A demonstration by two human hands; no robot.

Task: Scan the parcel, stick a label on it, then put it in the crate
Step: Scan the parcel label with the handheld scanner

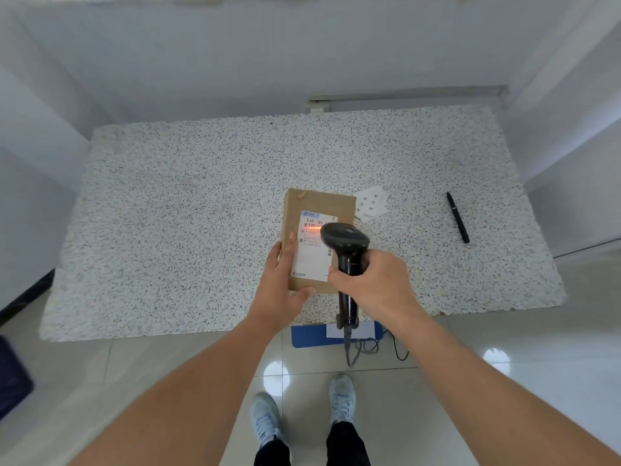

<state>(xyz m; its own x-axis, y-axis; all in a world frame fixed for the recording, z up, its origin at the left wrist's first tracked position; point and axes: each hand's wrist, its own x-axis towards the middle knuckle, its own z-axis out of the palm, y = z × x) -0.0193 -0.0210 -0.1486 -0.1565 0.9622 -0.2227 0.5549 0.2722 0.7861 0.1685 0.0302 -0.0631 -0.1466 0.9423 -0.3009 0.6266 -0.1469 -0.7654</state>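
Note:
A brown cardboard parcel (pixel 316 205) lies flat on the speckled table (pixel 188 210), with a white shipping label (pixel 311 260) on top. My left hand (pixel 280 284) grips the parcel's near left corner, thumb on its front edge. My right hand (pixel 376 284) is closed around the handle of a black barcode scanner (pixel 344 243), whose head hovers over the label. A red scan line glows across the barcode at the label's top. A sheet of small white stickers (pixel 371 201) lies just right of the parcel.
A black pen (pixel 457 216) lies toward the table's right side. A blue box (pixel 309 336) sits on the floor under the table's front edge, with the scanner's cable beside it. A dark blue object (pixel 11 378) shows at the left edge. My feet stand on the tiled floor.

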